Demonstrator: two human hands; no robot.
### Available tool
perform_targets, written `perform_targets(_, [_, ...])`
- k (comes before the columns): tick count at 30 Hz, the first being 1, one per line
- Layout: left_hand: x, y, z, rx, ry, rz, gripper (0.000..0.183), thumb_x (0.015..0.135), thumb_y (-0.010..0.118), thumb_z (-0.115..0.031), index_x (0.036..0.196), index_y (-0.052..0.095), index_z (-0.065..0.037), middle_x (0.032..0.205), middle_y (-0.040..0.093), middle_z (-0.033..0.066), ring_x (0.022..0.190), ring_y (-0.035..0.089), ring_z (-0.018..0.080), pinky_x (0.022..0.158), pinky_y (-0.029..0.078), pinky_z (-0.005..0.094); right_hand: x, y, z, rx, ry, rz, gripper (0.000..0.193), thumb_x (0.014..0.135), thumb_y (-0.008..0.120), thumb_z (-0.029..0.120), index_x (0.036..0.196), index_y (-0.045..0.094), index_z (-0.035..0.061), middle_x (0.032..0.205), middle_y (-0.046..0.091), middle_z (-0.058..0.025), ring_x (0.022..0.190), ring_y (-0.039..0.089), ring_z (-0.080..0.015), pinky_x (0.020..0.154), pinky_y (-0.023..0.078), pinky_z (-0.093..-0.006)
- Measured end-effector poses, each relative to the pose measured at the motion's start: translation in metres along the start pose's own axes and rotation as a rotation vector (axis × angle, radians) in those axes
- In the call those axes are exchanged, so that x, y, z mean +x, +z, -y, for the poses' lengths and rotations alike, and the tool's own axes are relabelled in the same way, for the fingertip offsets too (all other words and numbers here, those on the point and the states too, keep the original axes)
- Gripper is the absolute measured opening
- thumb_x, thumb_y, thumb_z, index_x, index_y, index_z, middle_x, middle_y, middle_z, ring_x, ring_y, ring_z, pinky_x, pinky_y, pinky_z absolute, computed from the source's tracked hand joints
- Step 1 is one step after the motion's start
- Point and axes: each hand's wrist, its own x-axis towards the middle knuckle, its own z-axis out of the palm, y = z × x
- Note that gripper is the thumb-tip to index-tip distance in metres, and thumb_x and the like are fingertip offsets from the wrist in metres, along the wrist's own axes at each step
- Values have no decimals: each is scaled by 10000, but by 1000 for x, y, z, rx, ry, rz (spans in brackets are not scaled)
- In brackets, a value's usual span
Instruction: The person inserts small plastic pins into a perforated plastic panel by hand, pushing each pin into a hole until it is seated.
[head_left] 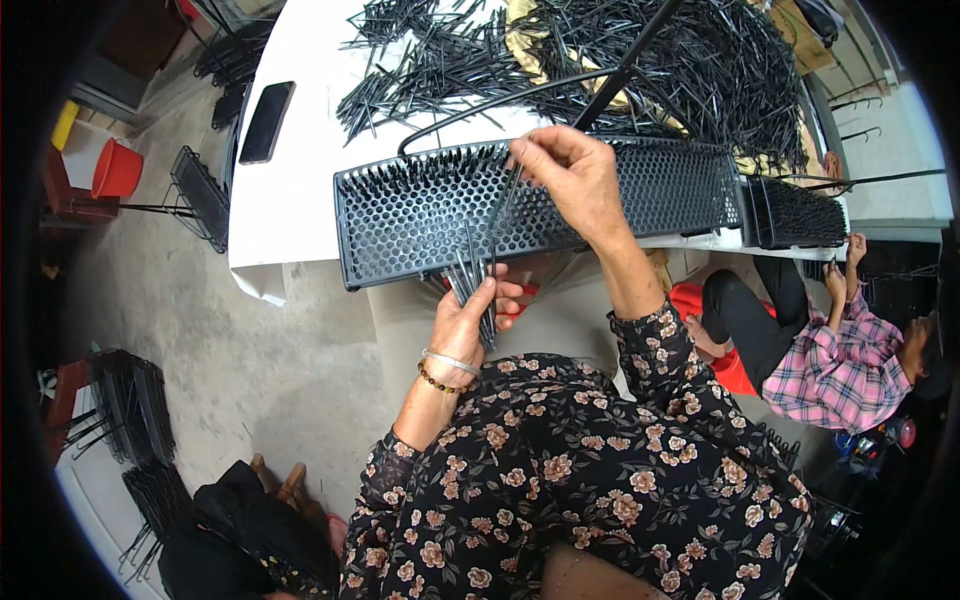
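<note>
A long black perforated tray [400,232] with a honeycomb of holes lies along the near edge of the table. Short black sticks [430,168] stand upright in the holes at its far left part. Below the tray's front edge, my left hand [464,325] is closed round a bundle of thin black sticks [468,282], their ends pointing up toward the tray. Over the middle of the tray, my right hand [578,182] pinches a thin dark stick [508,192] between thumb and forefinger. Its other fingers are curled in.
Heaps of loose black sticks [690,75] cover the white-topped table [258,215]. A black rod frame [610,90] rises behind the tray. A phone [267,122] lies at left. Another person [840,350] works at right beside a second tray [800,212]. Wire racks [198,195] stand on the floor.
</note>
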Motion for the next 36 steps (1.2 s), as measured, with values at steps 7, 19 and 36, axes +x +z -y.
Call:
perform_targets(7, [-2, 3, 0, -9, -18, 46, 307, 937, 479, -149, 1192, 480, 22, 954, 632, 123, 768, 610, 133, 622, 514, 240, 21, 12, -9, -245, -412, -224, 142, 820, 659, 135, 837, 642, -5, 703, 645, -58, 591, 588, -96, 519, 453, -220])
perform_targets(19, [-2, -4, 0, -74, -69, 69, 328, 929, 494, -142, 1190, 467, 56, 1027, 617, 176, 847, 638, 184, 748, 553, 283, 16, 28, -19, -452, -690, -197, 102, 788, 675, 53, 845, 626, -15, 746, 642, -88, 620, 615, -142, 543, 485, -247])
perform_targets(36, [1, -6, -4, -92, -54, 52, 344, 952, 453, -212, 1178, 484, 45, 996, 630, 169, 811, 644, 185, 713, 552, 275, 11, 31, -28, -531, -725, -169, 91, 769, 688, 56, 832, 635, 18, 747, 645, -79, 644, 624, -177, 556, 483, -269])
